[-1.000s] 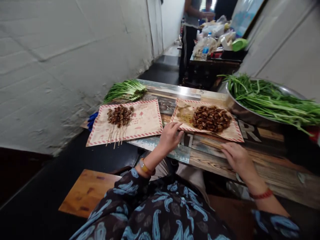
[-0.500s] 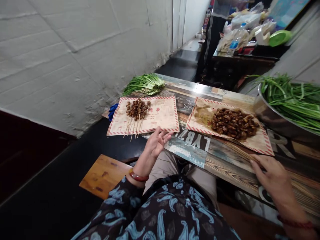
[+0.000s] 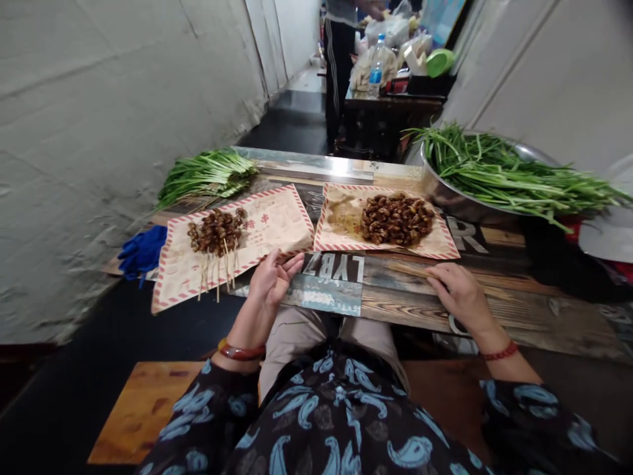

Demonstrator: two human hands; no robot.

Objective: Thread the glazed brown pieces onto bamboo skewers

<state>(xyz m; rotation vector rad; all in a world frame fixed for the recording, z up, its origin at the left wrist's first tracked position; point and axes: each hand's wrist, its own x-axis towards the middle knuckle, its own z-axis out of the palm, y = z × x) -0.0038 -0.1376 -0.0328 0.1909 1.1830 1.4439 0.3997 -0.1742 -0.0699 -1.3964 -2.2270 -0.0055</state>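
Observation:
My left hand [image 3: 271, 280] is open, palm turned up, its fingers beside the lower right edge of the left paper sheet [image 3: 281, 227]. On that sheet lies a bunch of skewers [image 3: 217, 234] threaded with glossy dark brown pieces, their bare stick ends pointing towards me over the edge. My right hand [image 3: 459, 293] rests low over the table, fingers pinched on thin bamboo sticks [image 3: 408, 269] that point left; how many it grips I cannot tell. Just beyond them, a second paper sheet [image 3: 341, 241] with a red-striped border bears a pile of loose brown pieces [image 3: 398, 220].
A bundle of green stalks [image 3: 210, 175] lies at the back left, blue gloves [image 3: 142, 253] at the left end. A steel basin [image 3: 445, 188] heaped with long greens [image 3: 499, 168] stands right. Behind, a person [image 3: 341, 59] stands by another table with bags and a bottle [image 3: 376, 66].
My view has turned to the right, so the table and its things appear further left. My left hand remains open and my right hand still holds the thin sticks.

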